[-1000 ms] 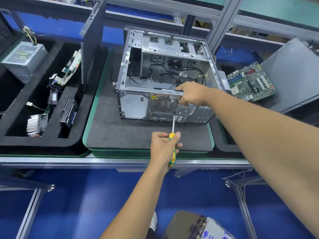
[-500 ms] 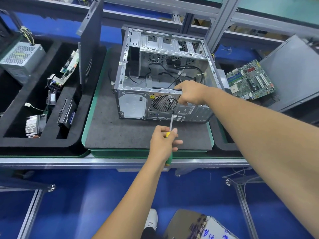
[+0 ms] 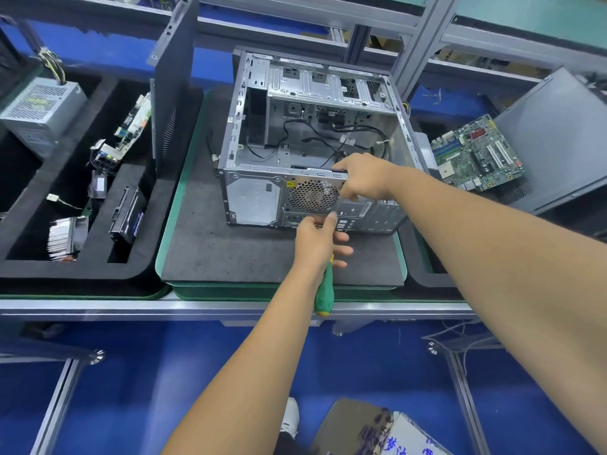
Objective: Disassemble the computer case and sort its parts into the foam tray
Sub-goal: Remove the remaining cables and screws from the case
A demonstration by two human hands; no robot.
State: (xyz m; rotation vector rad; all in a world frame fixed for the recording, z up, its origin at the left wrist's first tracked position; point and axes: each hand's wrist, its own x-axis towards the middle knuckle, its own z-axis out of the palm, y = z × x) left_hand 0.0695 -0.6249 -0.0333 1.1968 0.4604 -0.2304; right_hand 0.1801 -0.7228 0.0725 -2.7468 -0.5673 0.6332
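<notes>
With the right hand [image 3: 363, 178] clamped on the computer case [image 3: 312, 142] rim above the fan grille [image 3: 313, 195], the screwdriver [image 3: 323, 290] gripped by the left hand [image 3: 320, 239] just below should be kept square to the screw.

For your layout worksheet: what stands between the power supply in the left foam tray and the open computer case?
In the head view, a dark side panel stands upright between the power supply and the computer case.

A yellow triangular warning sign [image 3: 290, 184] sits on the computer case [image 3: 253, 198] rear panel; other writing is illegible.
</notes>
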